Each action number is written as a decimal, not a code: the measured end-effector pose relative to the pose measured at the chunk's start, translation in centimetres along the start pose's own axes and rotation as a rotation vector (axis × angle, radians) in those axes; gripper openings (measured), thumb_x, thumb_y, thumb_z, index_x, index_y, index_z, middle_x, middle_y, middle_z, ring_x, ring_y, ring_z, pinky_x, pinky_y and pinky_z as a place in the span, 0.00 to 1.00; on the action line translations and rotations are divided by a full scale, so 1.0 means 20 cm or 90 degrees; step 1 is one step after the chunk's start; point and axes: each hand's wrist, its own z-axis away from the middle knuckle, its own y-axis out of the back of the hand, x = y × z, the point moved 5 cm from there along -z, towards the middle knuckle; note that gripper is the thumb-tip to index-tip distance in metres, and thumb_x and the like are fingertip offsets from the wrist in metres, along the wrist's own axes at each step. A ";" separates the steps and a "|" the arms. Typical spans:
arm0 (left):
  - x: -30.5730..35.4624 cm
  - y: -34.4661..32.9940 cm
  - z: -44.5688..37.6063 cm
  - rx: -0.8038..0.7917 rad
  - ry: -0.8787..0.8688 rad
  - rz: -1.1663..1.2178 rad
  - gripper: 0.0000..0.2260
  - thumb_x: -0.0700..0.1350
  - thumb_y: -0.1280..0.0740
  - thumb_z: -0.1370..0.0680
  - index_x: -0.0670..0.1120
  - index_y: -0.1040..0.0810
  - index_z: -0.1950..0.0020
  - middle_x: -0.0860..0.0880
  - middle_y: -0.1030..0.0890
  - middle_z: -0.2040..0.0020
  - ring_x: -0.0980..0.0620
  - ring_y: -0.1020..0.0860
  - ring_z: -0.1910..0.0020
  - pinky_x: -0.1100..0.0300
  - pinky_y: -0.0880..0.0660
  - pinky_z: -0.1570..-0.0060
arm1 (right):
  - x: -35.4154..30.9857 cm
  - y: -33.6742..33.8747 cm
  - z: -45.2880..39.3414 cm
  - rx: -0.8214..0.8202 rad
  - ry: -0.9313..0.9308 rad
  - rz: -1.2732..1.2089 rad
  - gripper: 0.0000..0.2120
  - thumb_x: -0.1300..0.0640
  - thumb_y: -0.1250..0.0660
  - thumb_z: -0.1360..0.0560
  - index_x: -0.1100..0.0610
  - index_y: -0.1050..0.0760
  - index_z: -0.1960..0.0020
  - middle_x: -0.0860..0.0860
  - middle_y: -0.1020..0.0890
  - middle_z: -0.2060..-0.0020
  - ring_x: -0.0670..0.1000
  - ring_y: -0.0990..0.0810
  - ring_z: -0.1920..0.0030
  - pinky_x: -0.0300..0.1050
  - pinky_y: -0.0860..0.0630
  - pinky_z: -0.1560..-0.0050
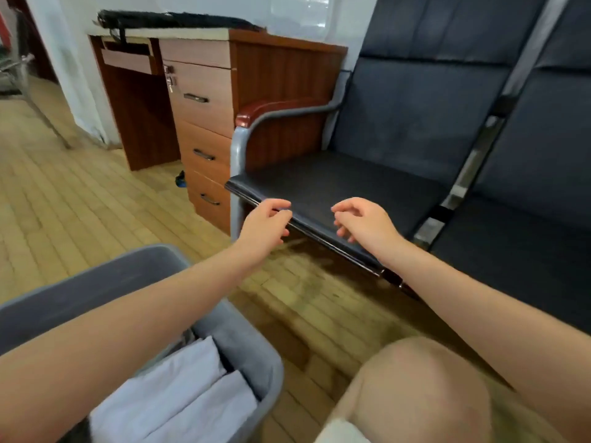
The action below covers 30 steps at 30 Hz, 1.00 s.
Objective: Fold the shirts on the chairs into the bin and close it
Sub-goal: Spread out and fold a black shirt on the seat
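Note:
A grey fabric bin (252, 353) stands on the floor at the lower left, open at the top. Inside it lie folded white shirts (188, 388), partly hidden by my left forearm. My left hand (265, 223) hovers at the front edge of the dark blue chair seat (339, 183), fingers loosely curled, holding nothing. My right hand (363, 223) hovers over the same front edge, a little to the right, fingers also loosely curled and empty. The seat bears no shirt.
A second dark chair seat (524, 238) joins on the right. A wooden desk with drawers (204, 123) stands just left of the chair's armrest (265, 111). My bare knee (415, 388) is at the bottom right. Wooden flooring (64, 199) spreads to the left.

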 end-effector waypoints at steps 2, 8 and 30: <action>0.18 -0.29 0.02 -0.067 -0.022 0.029 0.10 0.42 0.40 0.20 0.50 0.26 0.40 0.49 0.23 0.50 0.56 0.25 0.64 0.64 0.27 0.65 | 0.09 0.34 0.09 0.076 -0.044 -0.048 0.07 0.61 0.39 0.22 0.53 0.23 0.49 0.51 0.19 0.59 0.46 0.21 0.64 0.37 0.27 0.66; 0.65 -1.26 0.26 -0.268 -0.048 0.095 0.13 0.42 0.41 0.20 0.49 0.26 0.36 0.52 0.23 0.54 0.55 0.25 0.64 0.65 0.28 0.65 | 0.47 1.35 0.55 0.313 -0.157 -0.101 0.08 0.61 0.40 0.20 0.54 0.22 0.47 0.51 0.20 0.58 0.47 0.21 0.62 0.39 0.26 0.63; 0.73 -3.67 1.33 -0.477 -0.363 -0.278 0.17 0.53 0.42 0.19 0.52 0.31 0.30 0.49 0.29 0.34 0.48 0.32 0.34 0.54 0.29 0.45 | 1.66 3.22 1.54 0.430 -0.390 0.490 0.26 0.41 0.36 0.23 0.49 0.32 0.28 0.53 0.25 0.40 0.54 0.27 0.38 0.49 0.29 0.40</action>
